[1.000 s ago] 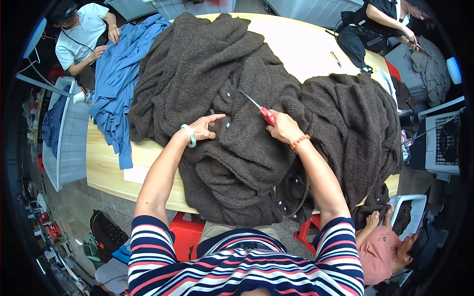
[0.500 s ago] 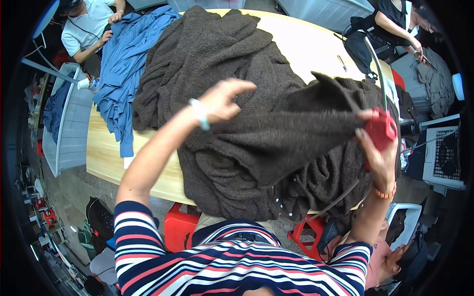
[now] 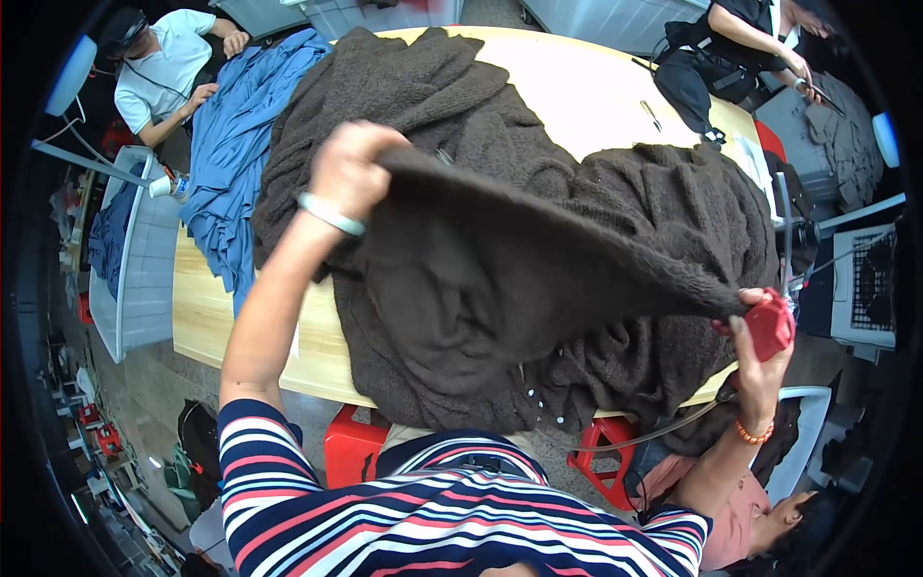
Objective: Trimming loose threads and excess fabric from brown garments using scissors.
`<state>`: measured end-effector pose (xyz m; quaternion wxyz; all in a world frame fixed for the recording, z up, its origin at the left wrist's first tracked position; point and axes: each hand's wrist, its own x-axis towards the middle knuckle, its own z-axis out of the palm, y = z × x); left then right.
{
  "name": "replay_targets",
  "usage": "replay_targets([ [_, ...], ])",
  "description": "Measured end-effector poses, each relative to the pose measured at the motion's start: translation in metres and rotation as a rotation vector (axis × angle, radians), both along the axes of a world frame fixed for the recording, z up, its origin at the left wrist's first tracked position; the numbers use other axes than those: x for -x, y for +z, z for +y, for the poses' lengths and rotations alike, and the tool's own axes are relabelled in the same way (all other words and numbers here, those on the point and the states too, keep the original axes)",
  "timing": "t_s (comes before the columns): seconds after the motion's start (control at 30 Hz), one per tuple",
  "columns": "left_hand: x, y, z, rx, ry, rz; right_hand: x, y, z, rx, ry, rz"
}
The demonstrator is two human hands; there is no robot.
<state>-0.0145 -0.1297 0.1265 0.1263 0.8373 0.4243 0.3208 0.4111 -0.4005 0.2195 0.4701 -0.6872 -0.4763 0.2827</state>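
Note:
A dark brown fuzzy knit piece [image 3: 567,255] is stretched between my hands above the table. My left hand [image 3: 348,175], a little blurred, grips its upper left edge. Its far right end is pinched in my right hand [image 3: 762,365], which also holds a red hand-held tool [image 3: 772,327] of a kind I cannot make out. A large heap of the same brown knit [image 3: 423,96] lies beneath and behind the stretched piece. Small whitish bits [image 3: 532,392] show on the cloth near the table's front edge.
Blue garments [image 3: 231,144] lie at the table's left, by a person [image 3: 163,82] whose hands touch them. A thin tool [image 3: 651,115] lies on the wooden table [image 3: 577,77]. Red stools [image 3: 351,447] stand at the front. Another person [image 3: 745,495] sits close at my lower right.
My left hand has gone from open fingers over the cloth to gripping its edge, up and left. My right hand has moved right and down with the red tool, and the knit is stretched wider.

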Motion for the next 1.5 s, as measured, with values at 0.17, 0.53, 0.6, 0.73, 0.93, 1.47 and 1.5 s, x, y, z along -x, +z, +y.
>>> replay_targets([
  [0.17,0.054,-0.031,-0.015,-0.237,0.112,0.151,0.052,-0.027,-0.013,0.218,0.530,-0.367],
  [0.53,0.085,-0.163,-0.161,0.881,0.662,-0.868,0.106,-0.126,-0.040,0.483,0.657,-0.350],
  [0.6,0.092,-0.153,-0.165,1.182,0.628,-1.131,0.116,-0.114,-0.030,0.436,0.674,-0.348],
  [0.73,0.082,-0.162,-0.160,1.536,0.489,-1.442,0.138,-0.103,-0.009,0.419,0.724,-0.344],
  [0.93,0.078,-0.198,-0.148,1.555,0.463,-1.749,0.173,-0.109,0.010,0.353,0.776,-0.394],
  [1.47,0.066,-0.188,-0.159,1.310,0.513,-1.650,0.249,-0.129,0.054,0.450,0.889,-0.585],
  [1.5,0.067,-0.185,-0.159,1.311,0.514,-1.649,0.250,-0.132,0.053,0.451,0.888,-0.584],
])
